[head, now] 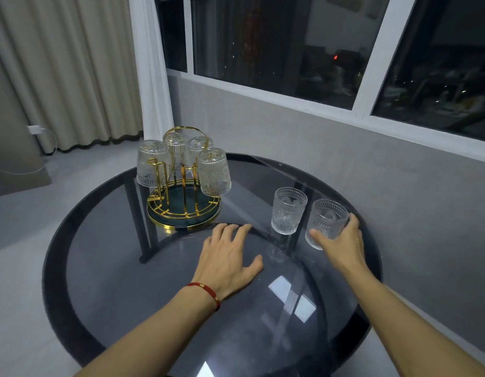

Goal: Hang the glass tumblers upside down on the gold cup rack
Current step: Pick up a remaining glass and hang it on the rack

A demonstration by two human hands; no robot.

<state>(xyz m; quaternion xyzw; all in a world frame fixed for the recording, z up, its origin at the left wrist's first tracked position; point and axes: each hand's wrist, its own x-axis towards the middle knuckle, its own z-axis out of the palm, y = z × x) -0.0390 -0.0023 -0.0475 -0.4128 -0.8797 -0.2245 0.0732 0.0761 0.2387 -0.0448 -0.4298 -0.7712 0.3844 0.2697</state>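
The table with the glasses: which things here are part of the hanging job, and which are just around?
Part of the job:
gold cup rack, four tumblers already hanging on it
upright tumbler standing on the table
tumbler in the right hand
left hand, flat on the glass table

Just around:
curtain
window
red bracelet

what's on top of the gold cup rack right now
Four glass tumblers hang upside down on the gold cup rack. Its near-left peg looks bare. The pegs inside the hung tumblers are mostly hidden.
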